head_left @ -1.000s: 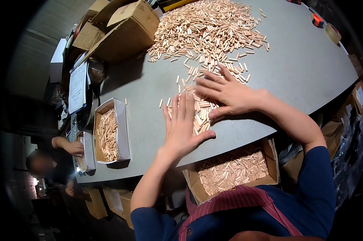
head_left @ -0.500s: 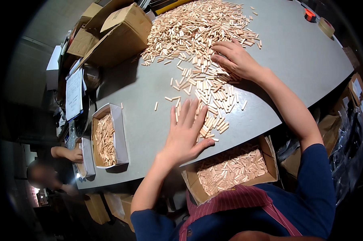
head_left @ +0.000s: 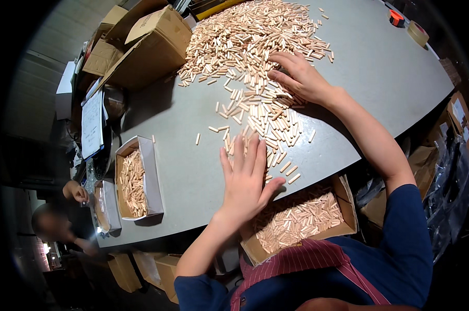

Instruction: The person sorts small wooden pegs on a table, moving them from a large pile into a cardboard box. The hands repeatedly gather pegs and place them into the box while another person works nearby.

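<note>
A large heap of short wooden dowels covers the far middle of the table, with a trail of them running toward me. My left hand lies flat near the table's front edge, fingers stretched and thumb apart, over the near end of that trail. My right hand rests at the right side of the trail, just below the heap, its fingers extended and slightly bent over some dowels. Neither hand grips anything visible. Against the table edge, at my apron, an open cardboard box holds many more dowels.
A white-sided box of dowels stands on the left, beside a smaller box near a co-worker's hand. Behind them are a clipboard and a large carton. Tape rolls lie far right.
My left hand has shifted right and slightly nearer the table edge, among the closest dowels. My right hand has barely moved. The co-worker's hand has drawn away from the smaller box.
</note>
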The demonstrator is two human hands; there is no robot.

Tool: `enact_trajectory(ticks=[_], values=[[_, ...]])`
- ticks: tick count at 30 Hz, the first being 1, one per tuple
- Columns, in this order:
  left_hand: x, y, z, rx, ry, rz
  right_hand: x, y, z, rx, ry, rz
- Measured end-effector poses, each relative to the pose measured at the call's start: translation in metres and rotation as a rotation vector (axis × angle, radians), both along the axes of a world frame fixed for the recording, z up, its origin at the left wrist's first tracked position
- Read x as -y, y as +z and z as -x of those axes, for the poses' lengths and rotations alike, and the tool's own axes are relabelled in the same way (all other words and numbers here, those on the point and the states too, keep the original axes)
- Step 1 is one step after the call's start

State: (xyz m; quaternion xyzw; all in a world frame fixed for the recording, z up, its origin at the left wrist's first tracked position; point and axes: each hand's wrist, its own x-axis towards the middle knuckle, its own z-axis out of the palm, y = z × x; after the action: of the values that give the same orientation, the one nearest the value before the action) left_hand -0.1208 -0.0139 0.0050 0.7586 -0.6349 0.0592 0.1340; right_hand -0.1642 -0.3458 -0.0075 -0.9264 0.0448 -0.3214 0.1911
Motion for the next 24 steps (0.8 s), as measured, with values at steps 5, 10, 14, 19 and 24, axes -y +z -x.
enact_trajectory(ticks=[5, 10, 14, 19, 24], values=[[0.033, 0.008, -0.001, -0.156, 0.057, 0.220, 0.002, -0.001, 0.002, 0.015, 0.001, 0.001], [0.045, 0.006, 0.000, -0.077, 0.049, 0.256, 0.007, -0.003, 0.002, 0.034, 0.002, 0.005], [0.033, 0.015, -0.013, -0.128, 0.041, 0.380, 0.005, -0.005, -0.003, 0.145, 0.004, -0.011], [-0.031, 0.050, -0.061, -0.154, 0.418, 0.479, 0.011, -0.008, 0.000, 0.130, 0.007, -0.040], [-0.126, 0.080, -0.122, 0.044, 0.831, 0.610, 0.010, -0.016, -0.004, 0.102, 0.006, -0.035]])
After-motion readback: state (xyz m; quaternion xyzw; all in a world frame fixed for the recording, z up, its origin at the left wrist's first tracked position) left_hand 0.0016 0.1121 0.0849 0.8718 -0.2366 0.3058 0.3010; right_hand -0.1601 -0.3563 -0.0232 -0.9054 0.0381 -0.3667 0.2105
